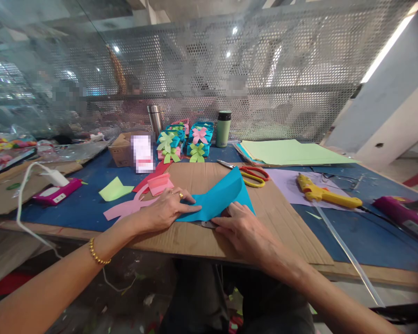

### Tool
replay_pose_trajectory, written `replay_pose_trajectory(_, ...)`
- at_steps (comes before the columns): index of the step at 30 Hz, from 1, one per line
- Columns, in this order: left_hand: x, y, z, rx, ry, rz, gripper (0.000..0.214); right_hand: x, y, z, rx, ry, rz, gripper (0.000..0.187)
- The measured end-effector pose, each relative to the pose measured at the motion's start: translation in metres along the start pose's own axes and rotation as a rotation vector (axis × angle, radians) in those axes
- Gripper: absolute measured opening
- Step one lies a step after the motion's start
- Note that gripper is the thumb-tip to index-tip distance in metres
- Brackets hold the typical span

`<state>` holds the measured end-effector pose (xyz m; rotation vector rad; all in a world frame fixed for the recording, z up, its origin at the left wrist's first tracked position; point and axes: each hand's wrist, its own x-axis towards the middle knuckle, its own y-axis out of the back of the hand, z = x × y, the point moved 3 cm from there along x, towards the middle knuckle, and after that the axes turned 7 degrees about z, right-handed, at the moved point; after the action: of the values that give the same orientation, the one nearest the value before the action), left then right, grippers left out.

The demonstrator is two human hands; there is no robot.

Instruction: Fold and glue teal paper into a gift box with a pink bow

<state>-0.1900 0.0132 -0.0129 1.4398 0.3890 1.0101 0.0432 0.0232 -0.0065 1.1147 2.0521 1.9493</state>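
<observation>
A sheet of blue paper lies on the cardboard mat in front of me, its right part bent upward. My left hand rests on the paper's left end, index finger stretched out and pressing it flat. At the near edge, my right hand has its fingers bent around the lifted part, the fingertips partly hidden by the paper. A grey metal strip, perhaps a ruler, peeks out under the paper between my hands. Pink cut-paper strips and a folded pink piece lie beside my left hand.
Scissors lie open behind the paper. On the right are a yellow glue gun and a purple power strip. Bow-topped paper boxes, a green tumbler and stacked paper sheets stand along the back.
</observation>
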Motion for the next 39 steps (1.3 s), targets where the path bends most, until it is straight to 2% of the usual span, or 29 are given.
replay_pose_trajectory(6, 0.0, 0.001, -0.003, -0.019, 0.001, -0.002, 0.043, -0.006, -0.002, 0.002, 0.009, 0.009, 0.039, 0.025)
replay_pose_trajectory(11, 0.01, 0.013, -0.007, -0.186, 0.026, -0.086, 0.041, -0.005, -0.004, 0.003, 0.041, -0.008, 0.028, 0.024)
replay_pose_trajectory(14, 0.019, 0.021, -0.009, -0.257, 0.002, -0.123, 0.027, -0.006, -0.005, 0.003, 0.03, -0.006, 0.046, 0.023)
replay_pose_trajectory(17, 0.027, 0.024, -0.01, -0.243, 0.0, -0.156, 0.018, -0.006, -0.005, 0.003, 0.008, 0.009, 0.07, 0.023)
replay_pose_trajectory(31, 0.032, 0.023, -0.015, -0.227, -0.039, -0.214, 0.025, -0.004, -0.004, 0.004, 0.025, 0.046, 0.102, 0.026)
replay_pose_trajectory(39, 0.028, 0.022, -0.013, -0.181, -0.053, -0.221, 0.02, 0.005, -0.005, -0.005, -0.005, 0.009, 0.037, 0.026)
